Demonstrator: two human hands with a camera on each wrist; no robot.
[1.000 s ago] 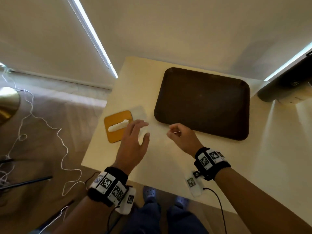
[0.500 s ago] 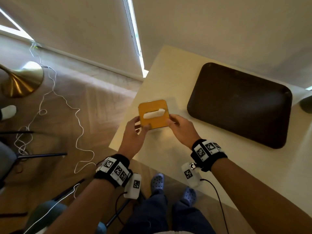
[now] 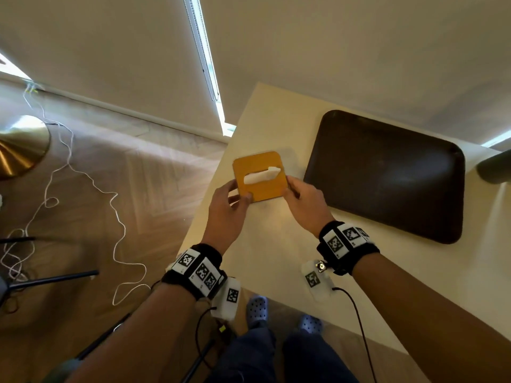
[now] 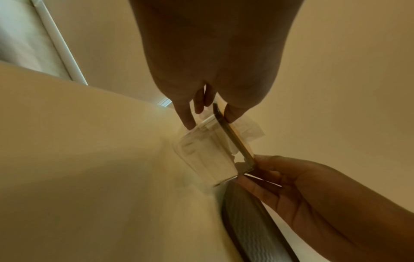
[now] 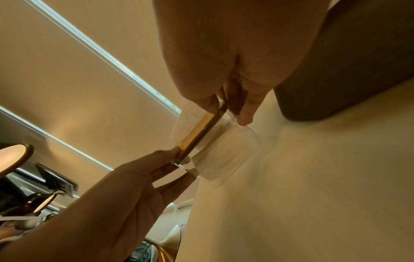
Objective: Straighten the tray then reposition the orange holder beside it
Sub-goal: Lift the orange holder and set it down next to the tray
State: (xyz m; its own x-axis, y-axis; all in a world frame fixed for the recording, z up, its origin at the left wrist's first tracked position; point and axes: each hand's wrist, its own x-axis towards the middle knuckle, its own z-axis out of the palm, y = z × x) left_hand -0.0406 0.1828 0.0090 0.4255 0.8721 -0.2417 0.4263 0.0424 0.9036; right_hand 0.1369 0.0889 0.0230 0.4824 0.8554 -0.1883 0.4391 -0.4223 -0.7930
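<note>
Since half a second ago the orange holder (image 3: 258, 176) has shifted a little rightward toward the tray (image 3: 387, 175), and both hands have kept their hold on it. The left hand (image 3: 226, 214) pinches the holder's near left corner, thumb on the orange top and fingers below. The right hand (image 3: 305, 205) grips the near right corner the same way. In the wrist views the orange top is a thin plate over a clear box (image 4: 206, 156) holding white tissue (image 3: 261, 175), which pokes up through the slot in the top. Whether the box's base touches the cream table (image 3: 276, 244) I cannot tell. The holder sits just left of the dark brown tray, a narrow strip of table between them. The tray lies flat on the table's right part. On the wood floor at left trail a white cord (image 3: 116, 217) and a brass lamp base (image 3: 19, 147).
</note>
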